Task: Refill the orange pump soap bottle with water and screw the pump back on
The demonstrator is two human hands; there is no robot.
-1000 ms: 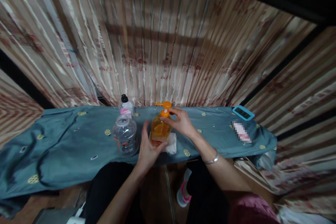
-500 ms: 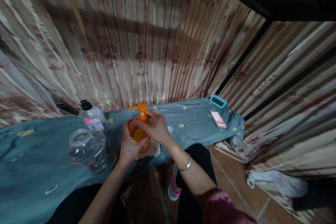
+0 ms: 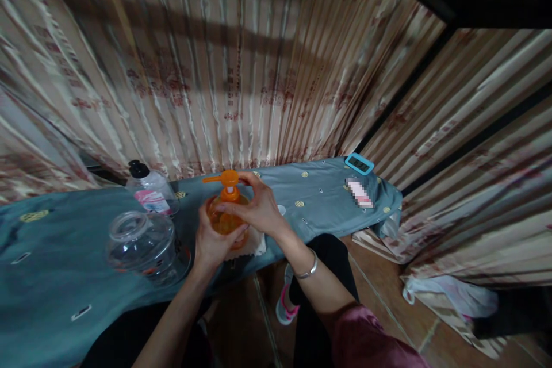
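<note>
Hanging in folds, a striped curtain (image 3: 241, 98) with red flowers stands behind the desk (image 3: 297, 224). A blue-green cloth (image 3: 52, 241) with little yellow pictures covers the desk. Far to the right is a small clock (image 3: 359, 164) with a blue edge, and near it lies a pink and white thing (image 3: 359, 192) that is too blurred to name. A flat, round white thing (image 3: 281, 210) lies just beside the right wrist. Down on the floor (image 3: 371, 293) there is a shoe (image 3: 284, 305) with pink trim.

To the left stands a big clear jar (image 3: 142, 247) with a round, open top. It hides a bit of the clear bottle (image 3: 153, 198) behind it, which has a black top and a pink and white label. The orange pump bottle (image 3: 227, 224) is upright at the front of the desk, between both hands, with yellow-orange liquid in it. Its spout points left. Some white paper (image 3: 256, 244) shows under and beside it, but I cannot tell if the bottle rests on it.

The left hand (image 3: 215, 241) curls around the side of the pump bottle. The right hand (image 3: 257, 207) reaches around its neck, thumb in front. The hands are close together, both on the bottle, and their fingers cover some of it.
</note>
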